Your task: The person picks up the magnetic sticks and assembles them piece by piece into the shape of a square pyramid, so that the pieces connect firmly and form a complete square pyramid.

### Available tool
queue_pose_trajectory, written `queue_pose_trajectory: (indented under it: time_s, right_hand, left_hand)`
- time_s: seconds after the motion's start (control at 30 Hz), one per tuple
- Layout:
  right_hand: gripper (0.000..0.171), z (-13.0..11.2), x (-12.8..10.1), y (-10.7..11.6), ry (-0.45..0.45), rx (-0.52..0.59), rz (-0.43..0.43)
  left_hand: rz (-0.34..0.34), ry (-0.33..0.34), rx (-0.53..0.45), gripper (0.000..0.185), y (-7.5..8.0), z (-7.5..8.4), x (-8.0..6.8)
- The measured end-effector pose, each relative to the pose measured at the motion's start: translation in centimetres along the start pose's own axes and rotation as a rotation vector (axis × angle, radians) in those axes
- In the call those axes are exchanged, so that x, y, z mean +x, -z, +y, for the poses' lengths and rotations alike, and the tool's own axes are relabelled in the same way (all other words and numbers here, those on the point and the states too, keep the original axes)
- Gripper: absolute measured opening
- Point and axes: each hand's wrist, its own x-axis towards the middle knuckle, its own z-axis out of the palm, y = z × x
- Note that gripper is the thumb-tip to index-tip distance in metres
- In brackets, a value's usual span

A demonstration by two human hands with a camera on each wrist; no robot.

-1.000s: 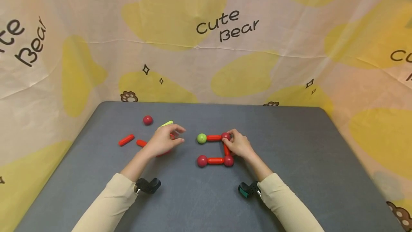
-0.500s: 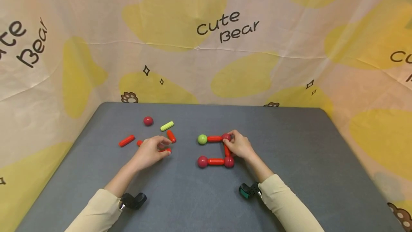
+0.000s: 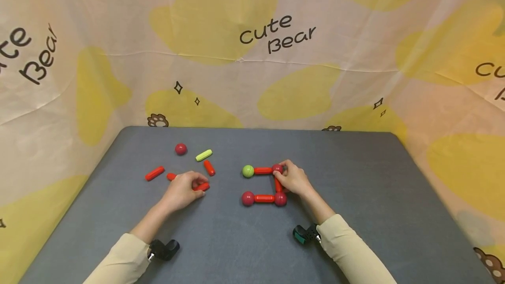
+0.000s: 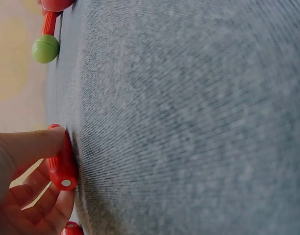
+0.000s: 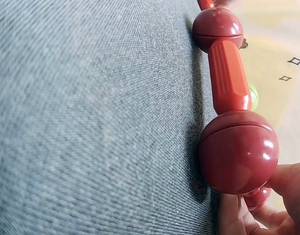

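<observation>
A frame of red sticks and balls lies on the grey table (image 3: 355,179): a green ball (image 3: 247,171), a top red stick (image 3: 262,170), a corner dark red ball (image 3: 277,168), a side stick (image 3: 278,184), and a bottom stick (image 3: 264,197) between two red balls. My right hand (image 3: 282,172) pinches the corner ball, seen close as the red ball (image 5: 238,152) with my fingers (image 5: 287,181) beside it. My left hand (image 3: 197,184) grips a loose red stick (image 3: 203,186), seen under my thumb as the red stick (image 4: 62,164).
Loose pieces lie at the back left: a dark red ball (image 3: 180,149), a yellow-green stick (image 3: 204,155), and red sticks (image 3: 209,168), (image 3: 154,173), (image 3: 171,176). A printed cloth backdrop (image 3: 252,78) rises behind and beside the table.
My left hand drew back from beside the yellow-green stick, toward me and left, and closed on a red stick. The right hand stayed on the corner ball.
</observation>
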Motion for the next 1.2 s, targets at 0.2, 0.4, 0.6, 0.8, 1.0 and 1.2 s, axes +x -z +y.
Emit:
queue_pose_trajectory:
  time_s: [0.2,0.4,0.6,0.8,1.0,1.2]
  right_hand:
    - [0.038,0.0,0.0,0.0,0.008,0.020,-0.002]
    - [0.037,0.0,-0.1,0.1,0.017,0.015,0.007]
    - [0.037,0.0,-0.1,0.1,0.016,0.013,0.005]
    - [0.037,-0.1,-0.1,0.0,0.008,0.019,-0.001]
    - [0.038,-0.1,-0.1,0.0,0.008,0.000,0.004]
    - [0.037,0.0,-0.1,-0.1,0.015,-0.008,0.011]
  left_hand:
    - [0.000,-0.022,-0.001,0.025,-0.2,0.2,0.0]
    - [-0.010,-0.031,-0.054,0.021,-0.5,1.1,0.4]
    - [-0.051,0.019,-0.155,0.020,-1.2,2.6,1.1]
    - [-0.067,0.061,-0.232,0.020,-2.2,4.0,2.0]
    - [-0.065,0.095,-0.261,0.019,-3.1,5.2,2.6]
    - [-0.056,0.128,-0.251,0.017,-3.9,5.9,3.3]
